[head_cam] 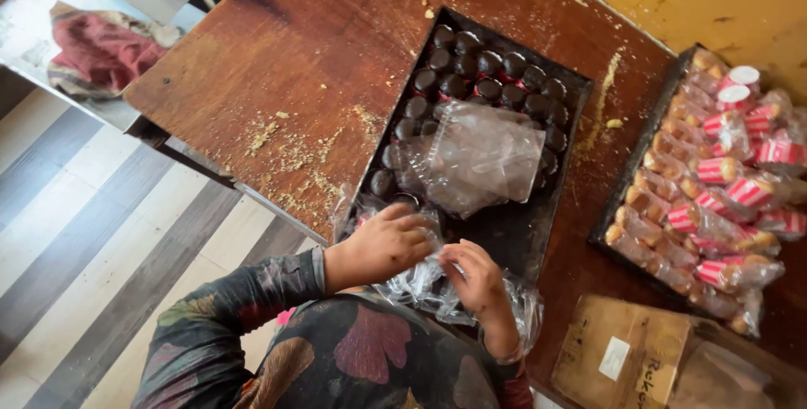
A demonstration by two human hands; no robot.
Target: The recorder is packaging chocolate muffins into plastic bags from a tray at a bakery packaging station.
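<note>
From the head camera, you had both hands at the near edge of the wooden table (277, 56), working a bunch of clear plastic wrappers (420, 287). Your left hand (378, 245) was closed over the wrappers from above, pinning them down, while your right hand (475, 279) pinched the film between fingertips, seemingly to part one sheet. The dark tray (513, 232) lay just beyond your hands, its far end filled with chocolate-coated rounds (487, 77), so pieces sat within reach. A loose plastic bag (483, 153) rested across the tray's middle. Toward the right edge, a second tray (626, 178) held wrapped pieces with red-striped cups (731, 195); a cardboard box (630, 354) sat at the near right corner.
</note>
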